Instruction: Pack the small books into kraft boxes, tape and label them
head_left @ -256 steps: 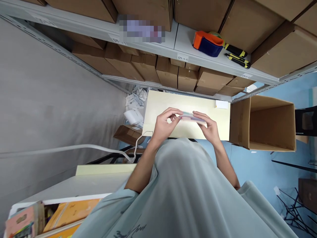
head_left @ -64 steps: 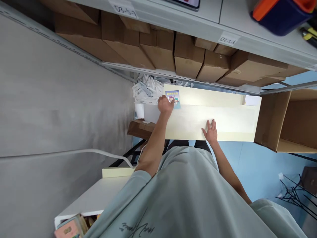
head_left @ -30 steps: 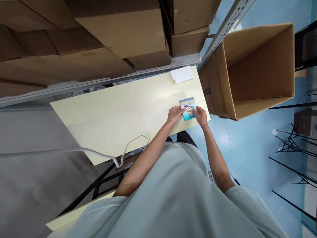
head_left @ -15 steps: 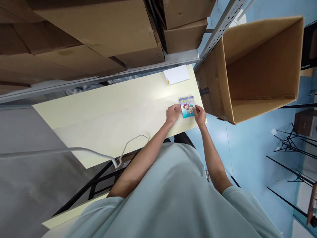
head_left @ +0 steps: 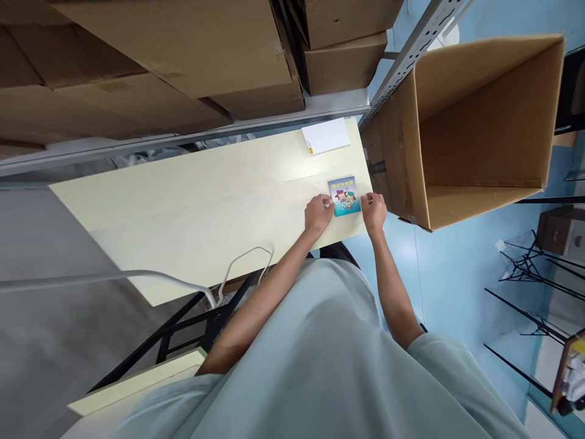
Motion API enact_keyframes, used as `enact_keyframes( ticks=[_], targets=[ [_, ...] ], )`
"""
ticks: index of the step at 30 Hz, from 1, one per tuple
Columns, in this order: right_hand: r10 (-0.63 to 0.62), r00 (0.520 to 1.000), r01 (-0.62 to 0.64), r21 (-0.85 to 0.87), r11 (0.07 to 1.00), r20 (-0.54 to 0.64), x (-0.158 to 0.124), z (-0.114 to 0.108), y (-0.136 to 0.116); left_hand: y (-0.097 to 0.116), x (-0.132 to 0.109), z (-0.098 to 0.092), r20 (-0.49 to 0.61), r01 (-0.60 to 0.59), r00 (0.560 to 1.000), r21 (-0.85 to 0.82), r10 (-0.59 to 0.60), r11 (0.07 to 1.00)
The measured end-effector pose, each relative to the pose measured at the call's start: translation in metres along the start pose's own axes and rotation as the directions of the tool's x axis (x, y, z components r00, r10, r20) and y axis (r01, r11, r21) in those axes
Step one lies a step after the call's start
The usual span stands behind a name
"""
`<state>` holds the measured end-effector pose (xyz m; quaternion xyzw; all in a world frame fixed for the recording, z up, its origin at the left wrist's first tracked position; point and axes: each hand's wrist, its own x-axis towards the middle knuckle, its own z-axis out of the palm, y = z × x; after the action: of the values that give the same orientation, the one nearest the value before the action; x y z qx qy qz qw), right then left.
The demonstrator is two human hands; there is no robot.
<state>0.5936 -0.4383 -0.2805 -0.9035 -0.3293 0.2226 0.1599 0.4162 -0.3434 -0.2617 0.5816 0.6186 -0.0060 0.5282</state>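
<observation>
A small square book (head_left: 345,196) lies flat near the table's right end, its blue-purple cover showing yellow characters and cartoon children. At its left edge, my left hand (head_left: 319,213) has its fingers curled together, the tips touching the lower left side. My right hand (head_left: 373,211) is closed in a loose pinch just off the book's right edge, with a narrow gap between and nothing visible in it. Beyond the book, a white flat pad or booklet (head_left: 326,136) with a small yellow mark rests close to the table's far edge.
The pale table (head_left: 205,201) runs left under a shelf of cardboard boxes (head_left: 183,49). A large open carton (head_left: 406,152) stands right of the table, beside a perforated metal post (head_left: 411,52). A white bent tube (head_left: 159,275) crosses the table's near left side.
My right hand has come off the book's right edge and shifted slightly right. The book and my left hand have moved a little left. The view has shifted slightly.
</observation>
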Motion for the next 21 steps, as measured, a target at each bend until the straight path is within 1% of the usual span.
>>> enact_keyframes(
  ticks=[2, 4, 7, 9, 11, 13, 17, 21],
  targets=[
    [0.017, 0.999, -0.015, -0.049, 0.999, 0.033, 0.004, 0.000, -0.003, 0.000, -0.007, 0.003, 0.040, -0.013, 0.999, 0.031, 0.012, 0.999],
    [0.015, 0.998, -0.009, -0.090, 0.996, 0.066, 0.007, 0.001, -0.007, -0.001, -0.015, 0.008, 0.057, -0.040, 0.998, 0.041, 0.037, 0.998],
    [0.003, 0.996, 0.008, -0.123, 0.992, 0.091, 0.011, 0.000, -0.013, -0.003, -0.024, 0.017, 0.025, -0.114, 0.993, 0.028, 0.113, 0.993],
    [-0.022, 0.995, 0.031, -0.093, 0.995, 0.093, 0.013, -0.003, -0.015, -0.005, -0.027, 0.022, -0.012, -0.196, 0.981, -0.010, 0.196, 0.981],
    [-0.065, 0.995, 0.067, -0.017, 0.998, 0.082, 0.015, -0.009, -0.015, -0.006, -0.027, 0.026, -0.035, -0.275, 0.961, -0.056, 0.274, 0.960],
    [-0.100, 0.993, 0.096, 0.066, 0.993, 0.069, 0.015, -0.016, -0.016, -0.007, -0.024, 0.029, -0.031, -0.312, 0.950, -0.100, 0.311, 0.945],
    [-0.143, 0.986, 0.129, 0.153, 0.980, 0.087, 0.003, -0.030, -0.028, -0.005, -0.021, 0.027, -0.017, -0.283, 0.958, -0.214, 0.286, 0.935],
    [-0.245, 0.958, 0.211, 0.208, 0.955, 0.152, -0.023, -0.033, -0.057, -0.002, -0.029, 0.009, -0.012, -0.200, 0.977, -0.383, 0.212, 0.902]
  ],
)
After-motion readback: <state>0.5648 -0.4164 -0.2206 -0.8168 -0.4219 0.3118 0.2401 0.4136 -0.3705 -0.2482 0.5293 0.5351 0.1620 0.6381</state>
